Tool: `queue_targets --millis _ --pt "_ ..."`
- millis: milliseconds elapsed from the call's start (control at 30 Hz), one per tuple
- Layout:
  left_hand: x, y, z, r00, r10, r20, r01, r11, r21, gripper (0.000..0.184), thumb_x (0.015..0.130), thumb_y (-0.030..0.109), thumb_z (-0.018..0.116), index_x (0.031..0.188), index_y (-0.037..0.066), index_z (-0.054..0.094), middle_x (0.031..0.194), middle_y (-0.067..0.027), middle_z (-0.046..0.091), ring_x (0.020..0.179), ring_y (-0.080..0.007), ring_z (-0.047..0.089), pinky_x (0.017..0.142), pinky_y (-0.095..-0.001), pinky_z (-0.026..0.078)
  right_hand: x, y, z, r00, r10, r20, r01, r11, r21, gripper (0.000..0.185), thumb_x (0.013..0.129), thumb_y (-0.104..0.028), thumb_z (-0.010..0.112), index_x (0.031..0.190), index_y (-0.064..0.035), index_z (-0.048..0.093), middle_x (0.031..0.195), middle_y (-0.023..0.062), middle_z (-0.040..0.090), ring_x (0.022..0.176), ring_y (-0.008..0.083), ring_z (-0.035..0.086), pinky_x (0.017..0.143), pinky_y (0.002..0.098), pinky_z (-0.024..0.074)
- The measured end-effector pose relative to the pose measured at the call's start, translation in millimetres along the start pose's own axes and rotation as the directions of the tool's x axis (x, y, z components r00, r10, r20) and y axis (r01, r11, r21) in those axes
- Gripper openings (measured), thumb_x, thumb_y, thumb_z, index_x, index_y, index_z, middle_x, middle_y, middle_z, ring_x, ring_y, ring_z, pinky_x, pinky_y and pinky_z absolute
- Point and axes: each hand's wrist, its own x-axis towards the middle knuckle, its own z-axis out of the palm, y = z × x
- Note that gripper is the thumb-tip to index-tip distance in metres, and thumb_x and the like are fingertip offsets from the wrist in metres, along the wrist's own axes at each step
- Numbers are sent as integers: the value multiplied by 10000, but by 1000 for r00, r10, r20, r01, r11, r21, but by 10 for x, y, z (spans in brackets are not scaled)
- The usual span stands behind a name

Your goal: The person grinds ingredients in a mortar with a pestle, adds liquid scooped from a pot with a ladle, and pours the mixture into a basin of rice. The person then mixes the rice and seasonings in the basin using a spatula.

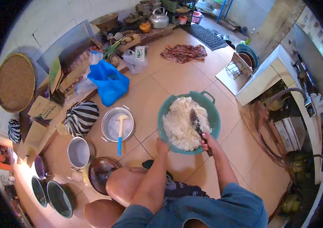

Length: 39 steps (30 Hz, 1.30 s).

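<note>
A green plastic basin [217, 121] with a loop handle stands on the floor before me, filled with a heap of white, crumbly food [178, 117] that looks like cooked rice. My right hand [210, 142] is closed around the handle of a dark spoon or paddle [197, 123], whose broad end rests on the white heap. At the basin's near left rim, my left hand [162, 146] appears to grip the edge; its fingers are partly hidden. To the left sits a metal pot [108, 115] with white residue, with a blue-handled spatula [120, 131] lying across it.
An aluminium pot [79, 152], a dark round lid or tray [102, 175] and green basins [60, 197] are on the left. A blue plastic bag [109, 81] and striped bundle [81, 118] lie farther back. A cloth [184, 53] is ahead; a hose [258, 125] loops at right.
</note>
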Motion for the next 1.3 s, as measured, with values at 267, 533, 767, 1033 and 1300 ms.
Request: queue_targets --millis 267,533,767,1033,1300 --pt "-224 193 -225 964 -29 265 98 963 -250 363 789 168 551 1122 58 456 934 -132 600 760 -326 626 582 -474 539 997 -728 70 801 -591 91 304 270 -914 331 908 -258 382 1103 -17 499 891 169 613 734 240 596 654 344 480" --pt "-112 135 -79 940 -51 339 141 958 -249 355 825 287 520 1071 31 514 836 -142 621 666 -294 637 526 -436 540 1119 -47 879 913 -230 336 291 -207 -934 450 830 -185 421 1258 -52 378 867 257 610 818 410 591 726 494 452" --pt "-179 243 -233 934 -5 358 81 977 -197 370 814 324 531 1025 20 547 765 -155 626 616 -274 635 437 -394 498 -240 475 219 944 -160 290 168 -522 -836 551 837 -143 439 1365 -226 305 815 205 615 702 349 620 590 456 471" --pt "-111 143 -109 920 -36 390 145 956 -256 359 818 310 532 1095 80 518 840 -138 622 659 -276 632 476 -397 535 -950 -929 500 930 -113 349 149 -752 -642 234 807 -180 524 1037 -197 566 713 114 605 673 312 625 558 428 490" --pt "-125 174 -147 910 -70 409 156 971 -181 368 838 238 508 1175 103 446 937 -134 613 722 -281 641 494 -386 545 -45 -33 398 933 -90 350 226 -611 -759 217 769 -176 553 979 -165 605 792 130 629 728 334 624 623 438 494"
